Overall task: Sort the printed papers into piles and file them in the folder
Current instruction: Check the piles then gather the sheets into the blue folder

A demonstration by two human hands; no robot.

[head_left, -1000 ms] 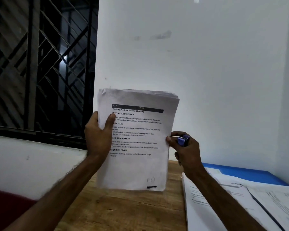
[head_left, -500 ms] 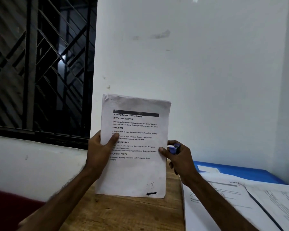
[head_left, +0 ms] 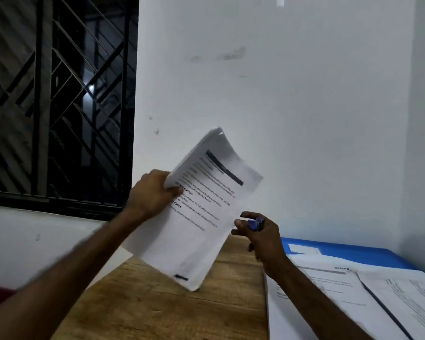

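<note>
My left hand (head_left: 152,192) grips a stack of printed papers (head_left: 199,217) by its left edge, thumb on the front sheet. The stack hangs above the wooden table, tilted clockwise, its top corner pointing up and to the right. My right hand (head_left: 260,234) sits at the stack's right edge, fingers closed round a small blue object (head_left: 255,223); its fingertips lie near the paper, contact unclear. A blue folder (head_left: 349,251) lies at the right on the table, partly covered by papers.
The wooden table (head_left: 157,303) runs along a white wall (head_left: 280,94). Piles of printed sheets (head_left: 341,290) lie on the right of the table. A barred dark window (head_left: 59,94) stands at the left above a white sill.
The stack stood upright facing me; it has since swung clockwise and to the right. My right hand has come off the sheet's edge and dropped slightly.
</note>
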